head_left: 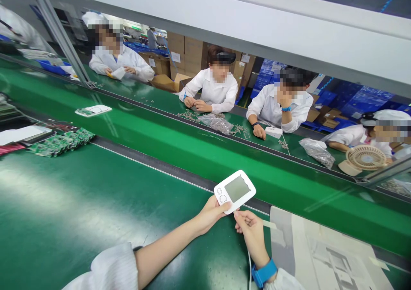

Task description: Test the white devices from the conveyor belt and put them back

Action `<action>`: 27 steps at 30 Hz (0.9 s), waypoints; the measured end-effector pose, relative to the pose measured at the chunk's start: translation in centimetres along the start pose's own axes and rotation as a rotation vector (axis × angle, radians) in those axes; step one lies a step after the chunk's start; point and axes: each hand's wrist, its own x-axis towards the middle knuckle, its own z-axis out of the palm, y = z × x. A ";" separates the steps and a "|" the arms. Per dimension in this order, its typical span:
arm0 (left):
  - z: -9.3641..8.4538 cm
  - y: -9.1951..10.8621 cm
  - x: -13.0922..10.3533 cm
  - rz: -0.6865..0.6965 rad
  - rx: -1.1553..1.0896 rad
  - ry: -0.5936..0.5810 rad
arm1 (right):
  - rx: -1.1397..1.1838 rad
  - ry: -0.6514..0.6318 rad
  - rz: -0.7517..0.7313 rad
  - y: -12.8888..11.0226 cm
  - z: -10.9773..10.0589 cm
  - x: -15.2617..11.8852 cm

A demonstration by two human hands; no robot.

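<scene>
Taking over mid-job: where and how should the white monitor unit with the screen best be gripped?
Probably by the monitor unit's near short edges, from the near side, as the left hand and right hand do. It is flat, screen up, so edge pinches keep the screen and buttons clear.

Single head-worn view, tilted forward and down across the green matte table [64,221]; own hands close at 6 o'clock, seated white-coated co-workers [218,88] far at 12 o'clock.
</scene>
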 end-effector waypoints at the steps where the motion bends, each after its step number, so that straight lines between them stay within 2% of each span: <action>1: 0.0 0.0 0.0 0.003 0.006 -0.004 | -0.004 -0.004 -0.001 0.0 0.0 0.0; 16: 0.4 -0.7 -0.4 0.063 0.072 0.034 | -0.068 -0.080 -0.047 0.0 -0.1 -0.1; 27: 1.2 -1.0 -1.0 0.087 0.166 0.140 | -0.061 -0.068 -0.078 0.0 -0.2 0.0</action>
